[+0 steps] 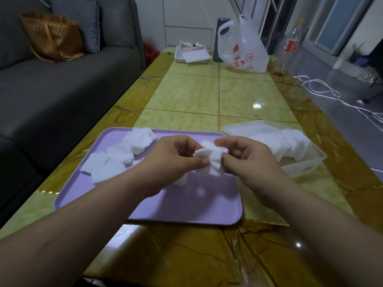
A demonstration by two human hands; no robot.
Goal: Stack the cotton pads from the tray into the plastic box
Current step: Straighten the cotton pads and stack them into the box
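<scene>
The lower part of the small bundle of cotton pads [211, 160] was covered by thumbs and fingertips, so the number of pads in it could not be counted. A few pads on the tray were hidden behind the left wrist, and both forearms were cut off by the near edge of the view. The print on the white plastic shopping bag [244, 48] at the far end was too small to be read.

A glossy desk [196, 94] of yellow-green tiles with a brown marbled border was seen running away from the person. A dark grey sofa [62, 83] with a brown patterned bag [51, 36] and a checked cushion [83, 19] stood along its left. A white tray of papers [192, 54] and a clear bottle with a red label [290, 42] stood at the far end, and a white cable [323, 92] lay on the grey floor to the right.

The bundle was held above the far half of the purple tray [186, 204], pinched by the left hand [176, 156] on one side and by the right hand [246, 158] on the other, both with fingers curled round it. Its long axis ran roughly upright, with uneven edges. Loose cotton pads [116, 160] lay scattered flat over the far left part of the tray. In the clear plastic box [306, 164], just to the right of the tray, a row of pads [290, 141] leaned against one another along the long axis of the box, from far left to near right.
</scene>
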